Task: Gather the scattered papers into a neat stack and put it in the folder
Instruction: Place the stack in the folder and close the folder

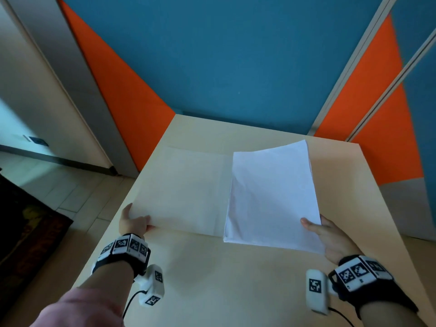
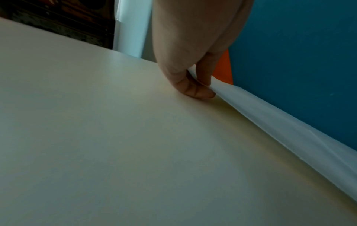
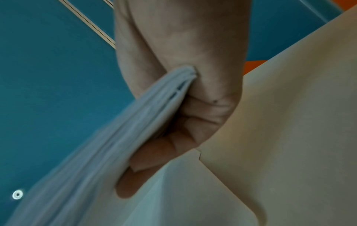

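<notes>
A translucent whitish folder [image 1: 186, 190] lies open on the beige table [image 1: 236, 279]. My left hand [image 1: 141, 223] pinches the near left corner of the folder's left cover [image 2: 289, 134] between thumb and fingers [image 2: 199, 91], lifting that edge slightly. A squared stack of white papers [image 1: 271, 197] sits tilted over the folder's right half. My right hand [image 1: 316, 228] grips the stack's near right corner, thumb on top, fingers [image 3: 193, 122] underneath. In the right wrist view the stack's edge [image 3: 125, 137] is held above the folder's lower sheet [image 3: 193, 198].
The table's left edge [image 1: 113, 220] drops to a tiled floor [image 1: 59, 185] with a dark rug [image 1: 23, 232]. Blue and orange wall panels [image 1: 236, 67] stand behind the table's far edge. Bare tabletop lies in front of the folder.
</notes>
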### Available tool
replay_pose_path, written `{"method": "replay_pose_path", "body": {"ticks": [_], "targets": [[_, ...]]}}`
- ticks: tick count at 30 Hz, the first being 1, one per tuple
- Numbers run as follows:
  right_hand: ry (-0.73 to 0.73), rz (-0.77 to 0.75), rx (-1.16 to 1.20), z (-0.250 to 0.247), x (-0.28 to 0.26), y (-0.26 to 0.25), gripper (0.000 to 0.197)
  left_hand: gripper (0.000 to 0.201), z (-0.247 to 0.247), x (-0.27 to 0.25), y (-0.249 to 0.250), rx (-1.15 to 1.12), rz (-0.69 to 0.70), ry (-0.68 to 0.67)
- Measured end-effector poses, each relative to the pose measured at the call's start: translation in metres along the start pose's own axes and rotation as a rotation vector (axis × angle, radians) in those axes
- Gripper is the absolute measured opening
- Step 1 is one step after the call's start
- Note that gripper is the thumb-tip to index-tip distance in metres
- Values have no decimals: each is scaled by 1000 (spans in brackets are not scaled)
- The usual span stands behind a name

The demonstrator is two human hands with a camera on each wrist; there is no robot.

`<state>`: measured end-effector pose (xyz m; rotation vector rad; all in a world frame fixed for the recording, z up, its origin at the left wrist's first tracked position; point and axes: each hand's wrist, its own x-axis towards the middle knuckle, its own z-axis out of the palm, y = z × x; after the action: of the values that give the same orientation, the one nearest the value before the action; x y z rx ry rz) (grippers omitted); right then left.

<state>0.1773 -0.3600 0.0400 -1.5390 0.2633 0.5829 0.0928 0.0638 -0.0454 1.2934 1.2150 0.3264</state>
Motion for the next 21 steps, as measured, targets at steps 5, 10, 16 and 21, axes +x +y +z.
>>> {"method": "replay_pose_path", "body": {"ticks": [5,10,16,21], "targets": [[8,19,-5,-4,-6,24,57,66,-28,-23,-25,-7,7,25],[9,57,-60,-6,-12,46,19,66,-42,-35,-38,27,23,32],[0,48,-49,6,-13,66,23,65,-47,-39,-47,6,40,21],[51,90,-94,15,-1,72,32,66,-48,-34,-47,71,56,24]]}}
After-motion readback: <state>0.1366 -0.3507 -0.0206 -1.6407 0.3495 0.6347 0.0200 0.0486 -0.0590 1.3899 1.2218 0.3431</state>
